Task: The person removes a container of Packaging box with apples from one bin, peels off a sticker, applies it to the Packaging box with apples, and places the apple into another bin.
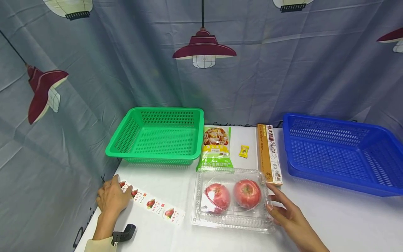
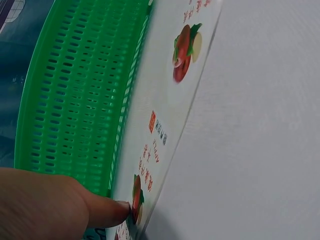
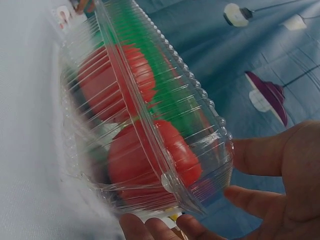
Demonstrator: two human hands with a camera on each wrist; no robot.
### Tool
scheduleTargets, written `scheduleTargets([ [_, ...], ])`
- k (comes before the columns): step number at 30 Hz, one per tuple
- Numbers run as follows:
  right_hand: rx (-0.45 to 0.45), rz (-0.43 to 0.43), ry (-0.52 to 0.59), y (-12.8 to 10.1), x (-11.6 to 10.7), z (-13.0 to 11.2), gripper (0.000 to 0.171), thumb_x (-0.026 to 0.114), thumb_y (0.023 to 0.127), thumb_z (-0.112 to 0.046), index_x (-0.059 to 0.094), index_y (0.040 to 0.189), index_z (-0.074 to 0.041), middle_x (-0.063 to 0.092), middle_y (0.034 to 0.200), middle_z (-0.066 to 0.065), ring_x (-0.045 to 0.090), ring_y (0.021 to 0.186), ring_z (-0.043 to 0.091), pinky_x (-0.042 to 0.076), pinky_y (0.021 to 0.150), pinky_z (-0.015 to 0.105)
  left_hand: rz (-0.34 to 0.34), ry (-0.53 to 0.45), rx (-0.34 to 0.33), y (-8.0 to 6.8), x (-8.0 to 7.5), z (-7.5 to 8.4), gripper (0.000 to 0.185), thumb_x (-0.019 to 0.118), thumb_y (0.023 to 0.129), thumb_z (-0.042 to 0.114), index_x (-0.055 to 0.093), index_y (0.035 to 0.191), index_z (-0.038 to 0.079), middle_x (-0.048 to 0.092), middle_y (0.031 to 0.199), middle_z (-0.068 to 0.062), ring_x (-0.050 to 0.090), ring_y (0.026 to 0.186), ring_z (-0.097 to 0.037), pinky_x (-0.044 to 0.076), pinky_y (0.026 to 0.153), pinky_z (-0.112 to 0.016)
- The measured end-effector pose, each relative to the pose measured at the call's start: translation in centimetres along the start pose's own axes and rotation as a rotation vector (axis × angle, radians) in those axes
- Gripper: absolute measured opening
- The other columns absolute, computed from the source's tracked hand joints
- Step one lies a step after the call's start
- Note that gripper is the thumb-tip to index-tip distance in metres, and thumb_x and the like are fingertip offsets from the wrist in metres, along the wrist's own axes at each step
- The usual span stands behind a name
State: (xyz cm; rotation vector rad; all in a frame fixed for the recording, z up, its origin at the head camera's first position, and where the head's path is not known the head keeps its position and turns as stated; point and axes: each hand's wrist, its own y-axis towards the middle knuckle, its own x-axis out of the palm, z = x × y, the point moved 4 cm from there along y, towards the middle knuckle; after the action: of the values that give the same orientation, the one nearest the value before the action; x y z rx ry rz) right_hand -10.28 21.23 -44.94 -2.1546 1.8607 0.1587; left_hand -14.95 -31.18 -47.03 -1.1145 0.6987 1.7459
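Note:
On the left of the table, my left hand [image 1: 112,196] holds the far end of a strip of printed stickers [image 1: 151,203], white with red fruit pictures. In the left wrist view, one digit presses onto the sticker strip [image 2: 159,127]; the other fingers are mostly hidden. My right hand [image 1: 291,217] grips the right side of a clear plastic clamshell box [image 1: 231,221]. Inside the box lie two red apples [image 1: 247,193]. The right wrist view has the thumb and fingers of my right hand [image 3: 270,195] around the corner of the clamshell box [image 3: 205,135].
A green basket [image 1: 154,158] stands back left, a blue basket [image 1: 333,180] back right. Between them lie a green and yellow food packet [image 1: 216,145], a small yellow wrapped piece [image 1: 244,151] and a pasta box [image 1: 269,154]. The food packet touches or nearly touches the clamshell's back edge.

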Motion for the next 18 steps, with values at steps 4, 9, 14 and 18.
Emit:
scheduleTargets([
  [4, -0.003, 0.003, -0.004, -0.1, 0.0, 0.0, 0.064, 0.061, 0.098, -0.013, 0.032, 0.154, -0.021, 0.042, 0.135, 0.024, 0.057, 0.109, 0.037, 0.052, 0.071, 0.037, 0.030, -0.003, 0.024, 0.1, 0.0, 0.1, 0.072, 0.070, 0.086, 0.020, 0.036, 0.141, -0.010, 0.034, 0.129, -0.047, 0.031, 0.115, -0.067, 0.026, 0.087, -0.074],
  [9, -0.022, 0.004, -0.016, -0.1, 0.0, -0.1, 0.063, 0.060, 0.098, -0.012, 0.032, 0.154, -0.020, 0.043, 0.134, 0.024, 0.059, 0.106, 0.034, 0.053, 0.071, 0.036, 0.079, -0.037, 0.045, 0.1, 0.0, 0.1, 0.071, 0.075, 0.081, 0.014, 0.040, 0.139, -0.008, 0.036, 0.120, -0.046, 0.035, 0.106, -0.065, 0.031, 0.080, -0.072],
  [14, -0.024, 0.007, -0.025, -0.1, 0.0, 0.0, 0.063, 0.060, 0.098, -0.012, 0.032, 0.154, -0.020, 0.044, 0.133, 0.023, 0.060, 0.105, 0.030, 0.052, 0.071, 0.035, 0.172, -0.142, 0.076, -0.2, -0.5, 0.3, 0.062, 0.069, 0.080, -0.003, 0.046, 0.137, -0.004, 0.045, 0.113, -0.037, 0.048, 0.097, -0.057, 0.039, 0.071, -0.065],
  [18, -0.029, 0.013, -0.030, -0.1, 0.0, 0.0, 0.063, 0.060, 0.098, -0.011, 0.032, 0.154, -0.019, 0.044, 0.134, 0.024, 0.060, 0.105, 0.029, 0.053, 0.070, 0.035, 0.217, -0.244, 0.124, -0.4, -1.1, 0.7, 0.056, 0.063, 0.081, -0.010, 0.050, 0.136, -0.004, 0.057, 0.101, -0.027, 0.055, 0.083, -0.044, 0.041, 0.063, -0.052],
])
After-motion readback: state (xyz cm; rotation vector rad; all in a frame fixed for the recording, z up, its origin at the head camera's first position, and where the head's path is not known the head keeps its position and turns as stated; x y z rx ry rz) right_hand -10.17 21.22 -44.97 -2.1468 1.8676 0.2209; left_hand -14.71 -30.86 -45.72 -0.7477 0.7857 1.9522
